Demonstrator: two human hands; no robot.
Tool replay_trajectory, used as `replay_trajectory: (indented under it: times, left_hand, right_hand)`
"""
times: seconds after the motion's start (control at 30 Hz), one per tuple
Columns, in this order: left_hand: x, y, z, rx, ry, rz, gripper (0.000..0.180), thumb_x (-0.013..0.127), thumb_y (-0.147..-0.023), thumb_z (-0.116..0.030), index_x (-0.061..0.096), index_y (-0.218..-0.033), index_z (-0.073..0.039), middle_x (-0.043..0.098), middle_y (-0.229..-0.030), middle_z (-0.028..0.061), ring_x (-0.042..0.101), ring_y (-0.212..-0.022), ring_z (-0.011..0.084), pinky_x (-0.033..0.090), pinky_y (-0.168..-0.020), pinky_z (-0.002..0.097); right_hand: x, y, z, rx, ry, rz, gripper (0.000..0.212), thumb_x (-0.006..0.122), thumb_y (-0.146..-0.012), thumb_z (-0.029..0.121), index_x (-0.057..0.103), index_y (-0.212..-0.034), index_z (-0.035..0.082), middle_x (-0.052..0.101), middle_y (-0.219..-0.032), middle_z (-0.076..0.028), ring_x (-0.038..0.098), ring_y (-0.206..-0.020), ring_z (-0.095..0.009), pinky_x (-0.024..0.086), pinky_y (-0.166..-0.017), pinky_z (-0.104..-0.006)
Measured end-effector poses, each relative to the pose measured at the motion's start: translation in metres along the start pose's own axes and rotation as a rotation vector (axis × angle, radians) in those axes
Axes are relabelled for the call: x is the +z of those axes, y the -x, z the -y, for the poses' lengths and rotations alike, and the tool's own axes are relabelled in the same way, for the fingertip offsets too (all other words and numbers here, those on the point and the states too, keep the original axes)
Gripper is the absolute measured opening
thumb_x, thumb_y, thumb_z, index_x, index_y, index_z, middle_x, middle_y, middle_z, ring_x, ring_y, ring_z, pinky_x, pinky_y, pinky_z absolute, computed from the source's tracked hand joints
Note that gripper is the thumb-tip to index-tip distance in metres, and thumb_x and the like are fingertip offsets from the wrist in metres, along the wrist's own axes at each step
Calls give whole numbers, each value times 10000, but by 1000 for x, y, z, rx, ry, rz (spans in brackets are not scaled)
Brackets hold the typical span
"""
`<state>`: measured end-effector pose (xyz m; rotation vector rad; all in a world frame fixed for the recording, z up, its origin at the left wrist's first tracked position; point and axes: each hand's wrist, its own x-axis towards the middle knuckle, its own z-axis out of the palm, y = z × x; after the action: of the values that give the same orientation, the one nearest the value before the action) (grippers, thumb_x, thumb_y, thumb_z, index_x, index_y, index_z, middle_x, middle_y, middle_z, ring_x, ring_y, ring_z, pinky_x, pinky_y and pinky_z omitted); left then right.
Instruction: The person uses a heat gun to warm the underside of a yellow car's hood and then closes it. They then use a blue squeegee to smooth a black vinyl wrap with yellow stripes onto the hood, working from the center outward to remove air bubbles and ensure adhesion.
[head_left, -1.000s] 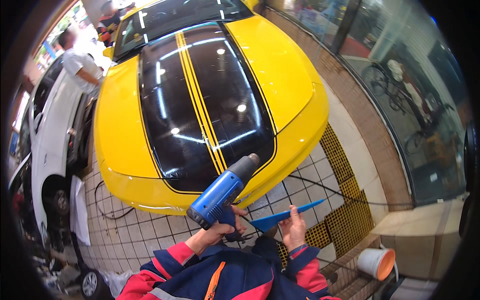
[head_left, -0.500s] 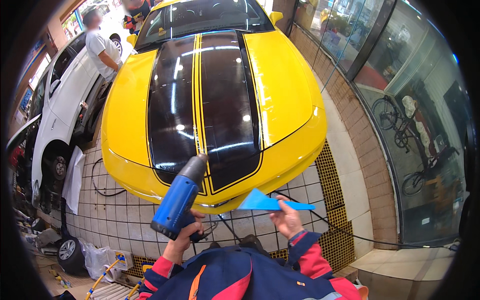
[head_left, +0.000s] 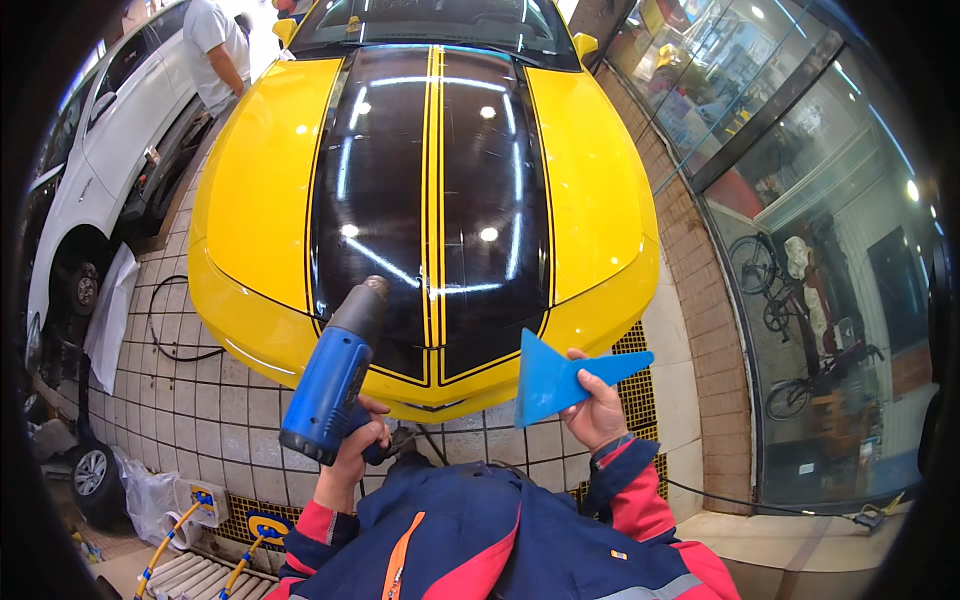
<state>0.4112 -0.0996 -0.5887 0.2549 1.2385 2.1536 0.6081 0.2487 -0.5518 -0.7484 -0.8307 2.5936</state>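
My left hand [head_left: 352, 452] is wrapped round the grip of a blue heat gun [head_left: 328, 382], whose dark nozzle points away over the front edge of the hood. A flat blue squeegee [head_left: 550, 385] sits in my right hand [head_left: 598, 412], pinched between thumb and fingers, its wide edge facing left and its narrow tail to the right. In front of me stands a yellow car [head_left: 245, 215] with a black stripe [head_left: 385, 190] and thin yellow lines down the hood. Both tools appear in front of the car's nose; whether either touches it I cannot tell.
A white car [head_left: 125, 140] with a wheel off stands at left, a person [head_left: 215, 55] beside it. A loose wheel [head_left: 95, 470] lies lower left. A black cable [head_left: 165, 340] curls on the tiles. Glass panels [head_left: 800, 300] and a brick ledge [head_left: 690, 290] bound the right.
The squeegee has turned, its broad face now showing and its wide edge hanging lower. The heat gun has shifted slightly left. My view has moved closer to the hood.
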Motion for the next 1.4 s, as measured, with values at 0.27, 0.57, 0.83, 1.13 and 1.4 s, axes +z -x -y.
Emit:
replay_trajectory:
  times: [0.27,0.57,0.83,1.13,1.4]
  left_hand:
    - [-38,-38,-21,-40,6,93,372,793,-868,-129,637,-1157,47,612,-730,76,612,-616,197,548,-676,358]
    - [-42,-64,-17,-65,139,18,379,813,-858,-188,671,-1117,49,609,-707,86,607,-598,209,540,-646,369]
    - [5,-112,-13,-142,136,-153,365,820,-864,-177,686,-1100,67,591,-702,66,613,-644,191,526,-674,343]
    - [17,-170,-2,-283,66,-154,430,841,-867,-253,690,-1126,56,613,-713,63,626,-653,184,529,-684,343]
    - [-10,-187,-12,-368,82,-152,421,860,-874,-231,691,-1139,50,608,-733,49,620,-685,173,522,-694,327]
  right_hand:
    - [45,-40,-40,-57,97,-102,365,672,-1083,153,598,-1435,87,711,-1216,-82,725,-900,-157,622,-671,-273]
    - [35,-184,10,-232,564,-302,440,721,-1051,136,635,-1482,112,664,-1233,-90,685,-987,-178,608,-665,-267]
    - [-7,-364,61,-271,702,-276,384,762,-1045,272,697,-1404,153,702,-1291,-102,708,-1079,-208,628,-827,-333]
    - [-22,-457,71,-255,675,-200,425,795,-1026,278,679,-1411,138,703,-1333,-166,721,-1197,-327,679,-886,-459]
    - [26,-480,45,-314,731,-193,348,792,-1026,244,711,-1347,140,723,-1262,-138,750,-1104,-296,690,-762,-416]
